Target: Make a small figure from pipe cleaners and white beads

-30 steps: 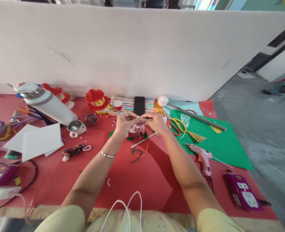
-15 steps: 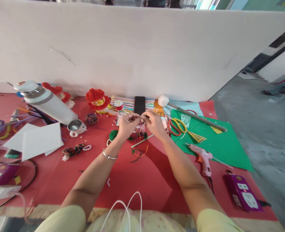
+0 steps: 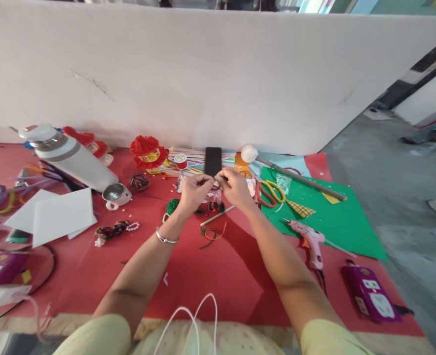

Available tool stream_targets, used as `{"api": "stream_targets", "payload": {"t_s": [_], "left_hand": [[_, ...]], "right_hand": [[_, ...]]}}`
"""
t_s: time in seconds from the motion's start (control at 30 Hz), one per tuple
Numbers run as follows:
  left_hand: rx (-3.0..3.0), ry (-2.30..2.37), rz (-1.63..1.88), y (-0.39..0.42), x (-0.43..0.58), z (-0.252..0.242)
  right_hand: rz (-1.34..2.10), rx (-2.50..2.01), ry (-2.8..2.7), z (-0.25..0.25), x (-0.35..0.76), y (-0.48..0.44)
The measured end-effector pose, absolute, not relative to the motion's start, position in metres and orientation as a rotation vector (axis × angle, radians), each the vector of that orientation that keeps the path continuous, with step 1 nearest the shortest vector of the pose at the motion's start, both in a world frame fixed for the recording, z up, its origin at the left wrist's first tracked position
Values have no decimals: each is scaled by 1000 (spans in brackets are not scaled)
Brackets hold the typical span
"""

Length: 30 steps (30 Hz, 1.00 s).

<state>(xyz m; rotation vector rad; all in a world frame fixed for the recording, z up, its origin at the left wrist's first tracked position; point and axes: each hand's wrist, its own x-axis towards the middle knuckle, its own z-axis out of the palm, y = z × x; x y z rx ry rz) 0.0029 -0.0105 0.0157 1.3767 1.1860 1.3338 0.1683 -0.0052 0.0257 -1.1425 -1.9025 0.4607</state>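
My left hand [image 3: 196,193] and my right hand [image 3: 235,187] meet in a pinch over the middle of the red-covered table [image 3: 203,276]. Something small and thin sits between the fingertips, too small to name. Just beyond lies a black phone [image 3: 213,160]. Below the hands are a dark green yarn ball [image 3: 172,206], a pale stick [image 3: 217,216] and loose orange and green thread ends [image 3: 213,234]. A red thread spool [image 3: 181,161] stands to the left of the phone. Scissors [image 3: 272,194] with red and yellow handles lie right of my right hand.
At left are a white bottle [image 3: 72,155], a small cup [image 3: 117,195], white sheets [image 3: 64,217] and a beaded yarn piece [image 3: 112,230]. On the right, a pink glue gun [image 3: 310,239] rests partly over a green sheet [image 3: 336,222], near a purple power box [image 3: 371,293]. A white board [image 3: 203,79] stands behind.
My hands stay pinched together in nearly the same place, with slight finger movement. A person's shoe has come into view on the floor at far right.
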Motion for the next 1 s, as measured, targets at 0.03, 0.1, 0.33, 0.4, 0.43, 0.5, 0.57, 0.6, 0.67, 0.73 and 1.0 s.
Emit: {"api": "stream_targets", "payload": {"t_s": [0.03,0.1,0.33,0.4,0.43,0.5,0.57,0.6,0.67,0.73,1.0], "left_hand": [[1365,1182,1344,-11,4,15],[1335,1136,1342,-11,5,17],[1160,1036,1235,-15,6,30],[1226,1063,1240,-16,6,31],[1254,1075,1234,-16,6,31],[1284,1084,1220,-17,6,31],[1290,1076,1215,-17,6,32],[1291,1070,1216,-17,6,32],[1295,1061,1223,-18,6,32],[1293,1054,1233,-18,6,32],[1255,1052,1212,-19,5,32]], "right_hand": [[418,-1161,-1908,26,167,-7],[327,-1202,-1927,26,166,-9],[222,-1170,-2017,32,169,-14],[224,-1164,-2018,34,169,-14],[228,-1164,-2012,35,169,-14],[246,-1168,-1994,36,169,-14],[271,-1165,-1977,37,168,-14],[282,-1164,-1967,37,168,-14],[300,-1157,-1950,38,168,-14],[314,-1147,-1935,38,168,-14],[425,-1155,-1906,39,169,-13]]}}
